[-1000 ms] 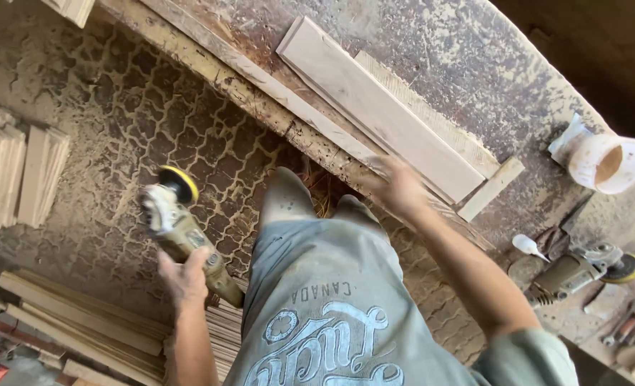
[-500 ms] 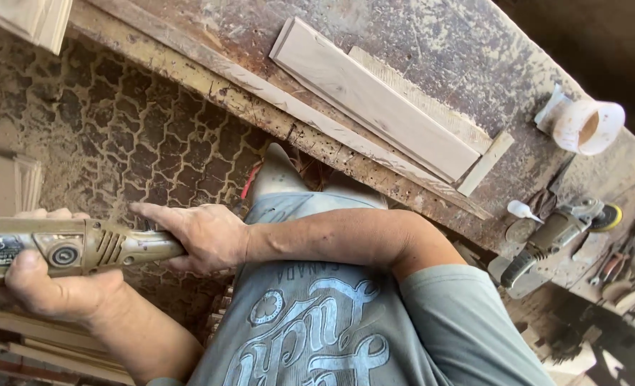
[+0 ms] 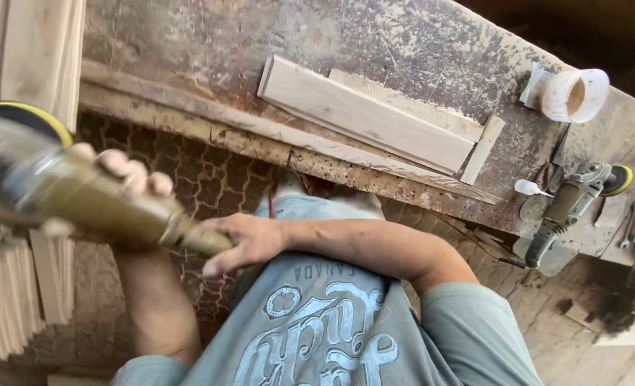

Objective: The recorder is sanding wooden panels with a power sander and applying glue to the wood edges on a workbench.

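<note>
Grinder (image 3: 81,196) now tilted, closer than before; left hand (image 3: 128,175), right hand (image 3: 249,239) grip closed on it.

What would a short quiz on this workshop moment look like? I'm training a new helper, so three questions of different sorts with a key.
1. True or false: both hands grip the hand-held grinder.
2. What lies on the workbench closest to the white cup? A) wooden boards B) second grinder C) stacked slats
3. Fill in: the left hand wraps the tool's ____, the right hand its rear end.

Key: 1 true; 2 B, the second grinder; 3 body.
</note>
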